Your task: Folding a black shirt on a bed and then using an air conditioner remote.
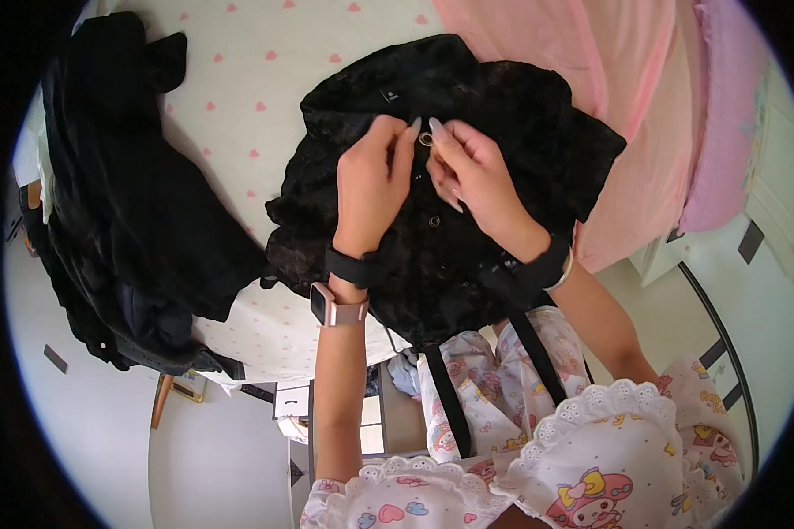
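A black garment (503,99) with a lacy or textured surface lies spread on the bed before me, its collar at the top. Near the collar, my left hand (378,178) pinches the front edge between thumb and finger. Just right of it, my right hand (473,172) grips the opposite front edge beside a round metal-rimmed button (425,139). A second round button (434,221) shows lower down the front. Two black straps (446,400) hang from the hem over my patterned clothing. What lies inside my fingertips is hidden.
More black clothes (132,165) lie heaped along the bed's left side. The bed sheet (238,86) is white with pink hearts. A pink blanket (628,152) and a pink-purple pillow (721,132) lie at the right. A small drawer unit (292,402) stands below the bed edge.
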A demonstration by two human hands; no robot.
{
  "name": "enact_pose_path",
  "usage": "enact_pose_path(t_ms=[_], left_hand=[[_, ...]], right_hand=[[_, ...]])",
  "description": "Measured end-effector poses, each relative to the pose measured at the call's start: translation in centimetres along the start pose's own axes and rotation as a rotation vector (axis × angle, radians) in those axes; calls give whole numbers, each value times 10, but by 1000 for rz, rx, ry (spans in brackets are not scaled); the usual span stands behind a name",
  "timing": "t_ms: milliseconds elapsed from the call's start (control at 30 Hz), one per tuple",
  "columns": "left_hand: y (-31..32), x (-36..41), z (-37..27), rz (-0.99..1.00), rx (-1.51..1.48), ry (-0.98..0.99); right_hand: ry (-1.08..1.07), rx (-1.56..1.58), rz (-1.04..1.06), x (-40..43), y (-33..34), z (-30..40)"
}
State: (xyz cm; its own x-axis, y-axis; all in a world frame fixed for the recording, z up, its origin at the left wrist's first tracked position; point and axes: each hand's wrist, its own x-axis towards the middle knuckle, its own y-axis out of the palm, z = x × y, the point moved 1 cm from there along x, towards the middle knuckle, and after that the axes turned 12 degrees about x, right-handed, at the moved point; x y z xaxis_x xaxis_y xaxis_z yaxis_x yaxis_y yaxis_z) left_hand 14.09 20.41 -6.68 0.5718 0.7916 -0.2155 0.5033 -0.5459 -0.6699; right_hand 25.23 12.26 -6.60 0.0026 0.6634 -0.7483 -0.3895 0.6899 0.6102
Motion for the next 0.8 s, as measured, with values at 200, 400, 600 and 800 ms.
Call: enact_pose_path(t_ms=[200, 400, 600, 800], left_hand=[[-4, 9, 4, -165, 186, -66], [-58, 4, 81, -213, 355, -41], [-55, 31, 93, 288, 105, -173], [-59, 47, 80, 62, 78, -57]], right_hand=[[-840, -1193, 55, 19, -16, 15], [-1299, -1590, -398, -1, -64, 92], [-851, -1496, -76, 50, -72, 118], [-1021, -1539, 87, 79, -58, 154]])
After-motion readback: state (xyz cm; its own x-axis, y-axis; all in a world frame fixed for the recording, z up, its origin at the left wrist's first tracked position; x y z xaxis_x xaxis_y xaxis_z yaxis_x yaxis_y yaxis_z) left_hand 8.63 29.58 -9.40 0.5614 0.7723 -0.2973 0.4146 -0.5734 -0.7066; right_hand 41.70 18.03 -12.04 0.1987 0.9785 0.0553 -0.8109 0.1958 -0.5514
